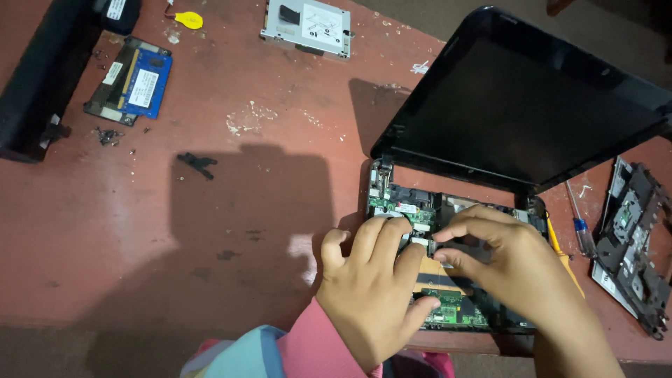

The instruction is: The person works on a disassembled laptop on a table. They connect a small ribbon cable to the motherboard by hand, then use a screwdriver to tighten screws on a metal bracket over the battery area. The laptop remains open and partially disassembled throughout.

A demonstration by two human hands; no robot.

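Note:
A small black laptop lies opened up on a reddish table, its dark screen tilted back and its bare green circuit board showing where the keyboard was. My left hand rests flat on the board, fingers spread over its left half. My right hand is beside it, thumb and forefinger pinched on a small part or connector on the board near the middle. What exactly the fingertips hold is too small to tell.
A blue-handled screwdriver and a removed black laptop panel lie to the right. At the back are blue memory modules, a metal drive caddy, a yellow coin cell, a long black part, loose screws.

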